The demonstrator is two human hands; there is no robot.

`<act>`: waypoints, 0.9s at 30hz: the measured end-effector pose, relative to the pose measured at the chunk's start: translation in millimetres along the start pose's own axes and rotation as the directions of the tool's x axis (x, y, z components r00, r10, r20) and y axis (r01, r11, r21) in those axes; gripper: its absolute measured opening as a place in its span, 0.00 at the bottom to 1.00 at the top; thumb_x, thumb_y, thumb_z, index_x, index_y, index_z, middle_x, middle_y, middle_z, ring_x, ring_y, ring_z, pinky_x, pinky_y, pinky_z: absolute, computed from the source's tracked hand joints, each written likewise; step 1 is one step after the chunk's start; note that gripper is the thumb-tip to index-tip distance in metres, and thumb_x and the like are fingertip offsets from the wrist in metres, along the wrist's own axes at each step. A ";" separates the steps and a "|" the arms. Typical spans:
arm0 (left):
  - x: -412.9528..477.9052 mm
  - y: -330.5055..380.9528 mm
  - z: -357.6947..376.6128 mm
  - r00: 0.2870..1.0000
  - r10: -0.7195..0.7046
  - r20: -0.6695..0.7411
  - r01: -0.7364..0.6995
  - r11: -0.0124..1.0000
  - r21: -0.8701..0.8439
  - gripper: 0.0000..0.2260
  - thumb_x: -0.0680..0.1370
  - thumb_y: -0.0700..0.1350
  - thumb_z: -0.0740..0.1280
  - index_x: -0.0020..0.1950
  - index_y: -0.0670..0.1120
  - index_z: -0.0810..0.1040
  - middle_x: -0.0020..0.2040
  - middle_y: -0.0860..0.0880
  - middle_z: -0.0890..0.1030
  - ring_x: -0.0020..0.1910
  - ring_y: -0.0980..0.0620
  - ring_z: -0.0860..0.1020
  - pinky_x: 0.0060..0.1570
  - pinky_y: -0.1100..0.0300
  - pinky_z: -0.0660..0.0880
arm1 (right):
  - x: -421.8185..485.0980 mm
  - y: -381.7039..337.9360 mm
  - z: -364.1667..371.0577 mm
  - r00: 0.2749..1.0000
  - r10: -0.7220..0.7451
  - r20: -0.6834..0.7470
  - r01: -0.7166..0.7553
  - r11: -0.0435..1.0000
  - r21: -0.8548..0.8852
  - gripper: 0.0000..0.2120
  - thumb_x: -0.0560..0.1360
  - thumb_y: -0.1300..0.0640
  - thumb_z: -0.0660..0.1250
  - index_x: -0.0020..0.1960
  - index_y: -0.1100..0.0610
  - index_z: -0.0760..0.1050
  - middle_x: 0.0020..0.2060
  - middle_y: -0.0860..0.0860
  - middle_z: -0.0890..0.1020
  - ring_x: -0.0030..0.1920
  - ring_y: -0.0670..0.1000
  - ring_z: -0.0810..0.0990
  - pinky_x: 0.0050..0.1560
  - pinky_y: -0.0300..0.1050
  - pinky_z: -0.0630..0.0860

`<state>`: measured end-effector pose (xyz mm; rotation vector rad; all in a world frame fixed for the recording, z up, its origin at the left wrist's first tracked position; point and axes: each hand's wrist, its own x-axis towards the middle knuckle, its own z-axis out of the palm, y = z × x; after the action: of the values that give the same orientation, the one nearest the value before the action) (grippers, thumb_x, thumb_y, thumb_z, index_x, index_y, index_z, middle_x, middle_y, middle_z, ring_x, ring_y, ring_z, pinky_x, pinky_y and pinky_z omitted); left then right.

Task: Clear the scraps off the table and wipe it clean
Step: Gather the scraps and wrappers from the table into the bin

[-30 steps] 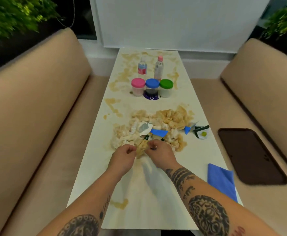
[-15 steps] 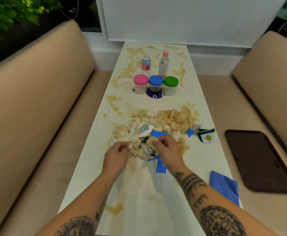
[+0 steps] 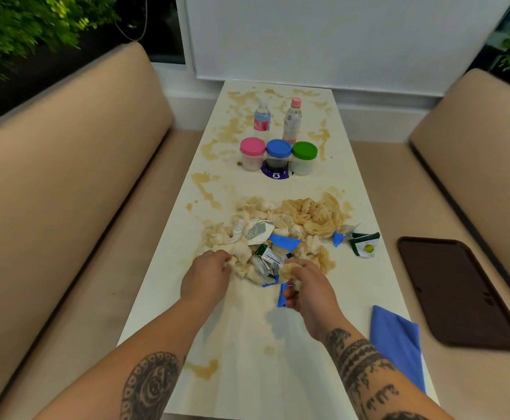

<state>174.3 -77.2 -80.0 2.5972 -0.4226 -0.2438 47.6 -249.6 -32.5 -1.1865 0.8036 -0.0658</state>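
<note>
Nearest the camera, a folded blue cloth (image 3: 397,344) lies on the right edge of the table (image 3: 241,353), untouched; a brown spill (image 3: 203,368) marks the near left part of the tabletop. On the bench seat to the right, well apart from the pile, rests a dark brown tray (image 3: 456,295).

The right hand (image 3: 306,291) has its fingers curled round a wad of stained tissue at the near edge of the scrap pile (image 3: 278,237), with a blue wrapper strip (image 3: 282,295) just beside the knuckles. The left hand (image 3: 207,278) has its fingers curled into the soaked tissue at the pile's near left edge.

The pile lies at mid-table and consists of crumpled, brown-stained paper tissue mixed with torn foil and paper sachets. Handling judgement: the tissue is light, soft and probably wet, so it is likely to tear and drip if lifted by one corner; it should be gathered inward and cupped from beneath. The sachets are thin, stiff and slippery and are best trapped inside the tissue mass. A torn green-and-white sachet (image 3: 364,245) and a small blue scrap (image 3: 337,238) lie apart on the right and need separate pinches.

Beyond the pile stand three jars with pink (image 3: 252,154), blue (image 3: 278,154) and green (image 3: 304,156) lids, then two clear bottles (image 3: 291,122). Brown stains (image 3: 229,131) spread across the far end, so wiping is not yet begun.
</note>
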 end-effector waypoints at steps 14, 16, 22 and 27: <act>-14.6 -2.6 -40.2 0.962 -0.260 0.079 0.175 0.372 -0.912 0.11 0.72 0.53 0.78 0.47 0.52 0.80 0.54 0.48 0.81 0.48 0.48 0.78 0.45 0.52 0.76 | 24.8 1.0 51.5 0.987 -0.157 0.040 0.157 0.876 -0.455 0.10 0.82 0.49 0.62 0.50 0.55 0.77 0.43 0.51 0.82 0.38 0.50 0.80 0.37 0.44 0.75; -14.2 -9.7 -44.8 0.954 -0.273 0.126 0.191 0.228 -0.955 0.11 0.70 0.53 0.79 0.46 0.53 0.79 0.57 0.41 0.82 0.50 0.41 0.81 0.47 0.43 0.79 | 31.5 3.4 57.2 0.978 -0.196 0.072 0.204 0.825 -0.527 0.08 0.82 0.54 0.61 0.52 0.53 0.78 0.47 0.49 0.83 0.40 0.48 0.79 0.42 0.46 0.76; -16.6 -26.3 -48.3 0.891 -0.429 0.150 0.221 0.119 -0.968 0.05 0.82 0.45 0.68 0.48 0.49 0.73 0.43 0.51 0.77 0.28 0.51 0.73 0.28 0.60 0.68 | 39.8 18.5 65.7 0.933 -0.183 0.309 0.359 0.458 -0.813 0.07 0.78 0.55 0.69 0.56 0.51 0.81 0.54 0.48 0.82 0.48 0.47 0.79 0.48 0.42 0.76; -22.4 -29.2 -50.6 0.843 -0.482 0.240 0.313 0.075 -0.947 0.09 0.85 0.49 0.60 0.50 0.46 0.74 0.41 0.49 0.79 0.25 0.54 0.74 0.25 0.64 0.70 | 33.9 32.9 57.7 0.948 -0.025 0.317 0.315 0.211 -0.926 0.25 0.69 0.41 0.78 0.60 0.51 0.76 0.58 0.50 0.72 0.52 0.52 0.77 0.49 0.47 0.75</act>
<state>173.2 -23.0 -48.9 1.2838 0.4758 -0.3581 94.4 -205.4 -70.0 -2.4852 0.4111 0.4954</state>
